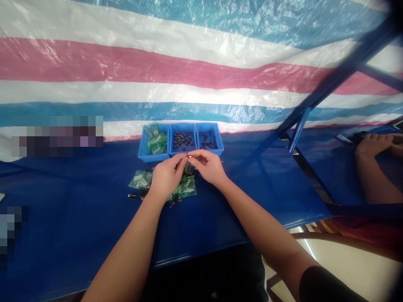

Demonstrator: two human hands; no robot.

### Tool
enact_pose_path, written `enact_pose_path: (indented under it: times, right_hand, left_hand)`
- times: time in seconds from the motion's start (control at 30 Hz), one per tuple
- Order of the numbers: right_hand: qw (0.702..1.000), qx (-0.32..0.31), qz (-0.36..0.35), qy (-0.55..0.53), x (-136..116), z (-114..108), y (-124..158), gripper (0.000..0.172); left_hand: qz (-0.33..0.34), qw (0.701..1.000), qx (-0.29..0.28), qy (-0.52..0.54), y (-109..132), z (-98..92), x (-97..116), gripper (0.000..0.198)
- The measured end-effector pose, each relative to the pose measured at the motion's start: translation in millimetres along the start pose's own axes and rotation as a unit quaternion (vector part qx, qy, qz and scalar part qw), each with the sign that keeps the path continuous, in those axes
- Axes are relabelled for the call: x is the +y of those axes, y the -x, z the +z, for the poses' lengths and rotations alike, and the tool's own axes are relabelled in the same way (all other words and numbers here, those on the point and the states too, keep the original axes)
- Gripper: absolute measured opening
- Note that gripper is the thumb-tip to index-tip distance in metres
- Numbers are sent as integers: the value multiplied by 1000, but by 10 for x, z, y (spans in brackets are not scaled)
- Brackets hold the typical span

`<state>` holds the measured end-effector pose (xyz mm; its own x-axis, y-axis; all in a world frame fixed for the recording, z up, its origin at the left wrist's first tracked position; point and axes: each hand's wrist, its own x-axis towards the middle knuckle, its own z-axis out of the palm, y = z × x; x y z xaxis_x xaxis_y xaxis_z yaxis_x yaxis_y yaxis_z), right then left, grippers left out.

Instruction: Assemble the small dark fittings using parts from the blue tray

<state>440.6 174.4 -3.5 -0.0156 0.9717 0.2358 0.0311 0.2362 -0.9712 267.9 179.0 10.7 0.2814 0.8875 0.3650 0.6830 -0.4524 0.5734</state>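
Note:
My left hand (167,174) and my right hand (209,167) meet in front of the blue bins, fingertips pinched together. A small brass-coloured metal piece (189,156) shows at the right fingertips; its exact kind is too small to tell. The left fingers are closed right beside it, and what they grip is hidden. Under and around my hands lies a pile of loose screws (132,196) and small green-tinted plastic bags (188,187) with hardware inside. Part of this pile is covered by my left hand.
Three blue bins stand in a row: the left bin (154,158) has green bags, the middle bin (183,151) brassy screws, the right bin (221,140) long dark screws. A blue metal frame (327,90) rises at right. Beyond it, another person's arm (374,172) rests on a blue surface.

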Motion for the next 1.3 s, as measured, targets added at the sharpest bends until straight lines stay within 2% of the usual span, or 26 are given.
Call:
enact_pose_path:
  times: [0.23, 0.53, 0.87, 1.07, 1.17, 1.2, 1.27, 1.3]
  right_hand:
    - [1000, 5, 7, -9, -6, 6, 0, 28]
    - [999, 21, -23, 37, 6, -7, 10, 23]
    - [997, 12, 8, 71, -26, -23, 7, 25]
    - [986, -72, 80, 124, -76, -140, -1, 20]
    - [993, -48, 82, 75, -95, -128, -1, 34]
    - [997, -14, 64, 34, -103, -114, 1, 45]
    - [1000, 3, 21, -15, -115, -87, 7, 69]
    - [1000, 8, 16, -15, -118, -79, 10, 67]
  left_hand:
    - [-23, 999, 29, -2, -7, 0, 9, 35]
    - [-5, 1000, 18, 2, -12, 13, -13, 32]
    - [2, 1000, 20, -4, -9, 22, -27, 29]
    - [-45, 997, 58, -6, -10, -41, 57, 28]
    - [-56, 995, 78, -4, -12, -58, 83, 28]
    - [-56, 995, 82, -2, -12, -59, 87, 28]
    - [-54, 995, 82, 2, -11, -56, 92, 29]
    - [-53, 995, 80, 4, -11, -54, 93, 29]
